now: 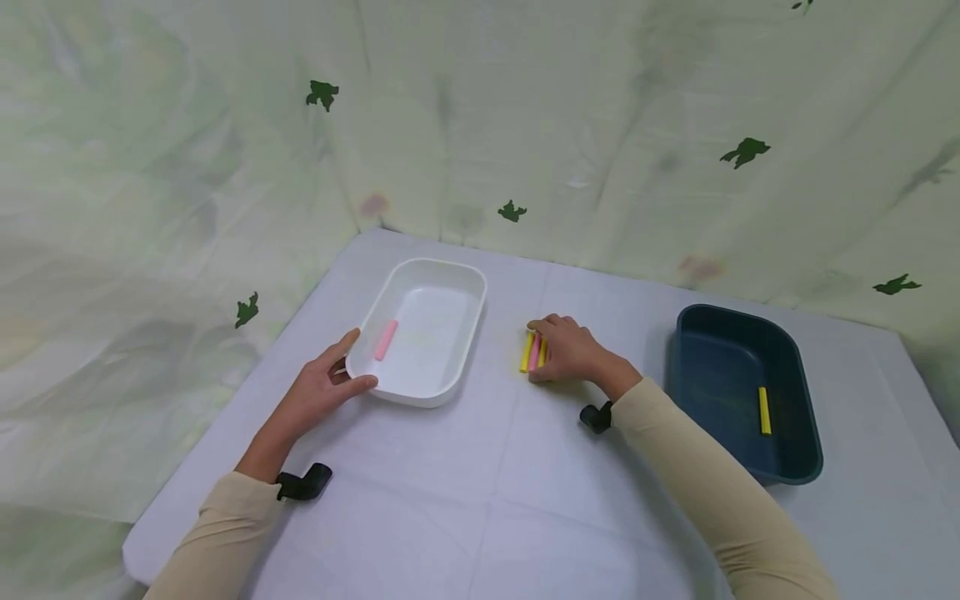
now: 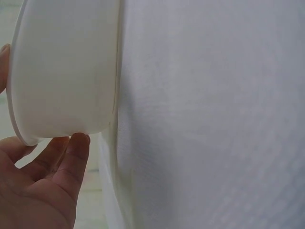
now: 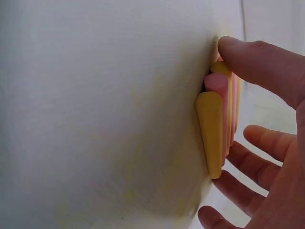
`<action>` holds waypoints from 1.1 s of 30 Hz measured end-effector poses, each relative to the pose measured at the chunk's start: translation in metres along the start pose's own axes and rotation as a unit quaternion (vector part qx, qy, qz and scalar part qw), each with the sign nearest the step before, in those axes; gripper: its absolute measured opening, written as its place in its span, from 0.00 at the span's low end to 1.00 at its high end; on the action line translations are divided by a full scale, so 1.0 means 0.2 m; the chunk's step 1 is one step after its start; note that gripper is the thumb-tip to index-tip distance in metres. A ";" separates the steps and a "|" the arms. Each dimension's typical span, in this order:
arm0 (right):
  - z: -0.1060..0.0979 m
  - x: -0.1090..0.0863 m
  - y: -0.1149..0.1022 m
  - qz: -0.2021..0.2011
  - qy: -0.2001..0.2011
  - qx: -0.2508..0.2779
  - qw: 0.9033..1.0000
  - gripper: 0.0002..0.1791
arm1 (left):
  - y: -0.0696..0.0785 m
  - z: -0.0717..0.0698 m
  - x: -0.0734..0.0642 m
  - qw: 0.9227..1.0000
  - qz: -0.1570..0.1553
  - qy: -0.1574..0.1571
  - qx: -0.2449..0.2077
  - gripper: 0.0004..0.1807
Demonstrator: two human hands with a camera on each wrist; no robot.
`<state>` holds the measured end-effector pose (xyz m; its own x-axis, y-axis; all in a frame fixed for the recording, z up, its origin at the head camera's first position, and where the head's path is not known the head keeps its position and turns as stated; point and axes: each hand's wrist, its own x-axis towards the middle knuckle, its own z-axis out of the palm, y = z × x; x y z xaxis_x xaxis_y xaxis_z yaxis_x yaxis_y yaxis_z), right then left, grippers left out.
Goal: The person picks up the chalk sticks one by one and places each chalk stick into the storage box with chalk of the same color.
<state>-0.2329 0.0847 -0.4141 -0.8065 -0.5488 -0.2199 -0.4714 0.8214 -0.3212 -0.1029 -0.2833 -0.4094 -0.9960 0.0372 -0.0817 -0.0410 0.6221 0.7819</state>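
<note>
My left hand holds the near left corner of a white tray, thumb on the front side and fingers on the left. In the left wrist view a fingertip touches the tray's wall. A pink chalk stick lies inside the tray. My right hand is over a row of chalk sticks on the table. In the right wrist view the thumb is at one end of the row of yellow chalk and pink chalk, with the fingers spread near the other end. A gap shows beside the index fingertip.
A dark blue tray stands at the right with one yellow chalk stick in it. A white cloth covers the table. Behind and to the left hangs a pale green curtain with dark leaf shapes.
</note>
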 end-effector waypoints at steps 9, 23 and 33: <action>0.02 -0.01 0.00 -0.008 0.019 0.002 1.000 0.43 | 0.00 0.00 -0.01 1.000 -0.005 -0.003 -0.006 0.50; 0.00 -0.04 0.00 -0.010 0.035 0.029 0.999 0.40 | 0.00 0.00 -0.01 1.000 -0.014 -0.004 -0.010 0.49; -0.05 -0.05 0.01 -0.030 0.076 0.075 0.994 0.44 | 0.02 -0.01 -0.01 1.000 -0.015 -0.009 -0.013 0.49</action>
<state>-0.2291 0.0925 -0.4035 -0.8287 -0.5566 -0.0592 -0.4704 0.7499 -0.4652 -0.1013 -0.2814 -0.4048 -0.9926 0.0343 -0.1162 -0.0721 0.6028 0.7946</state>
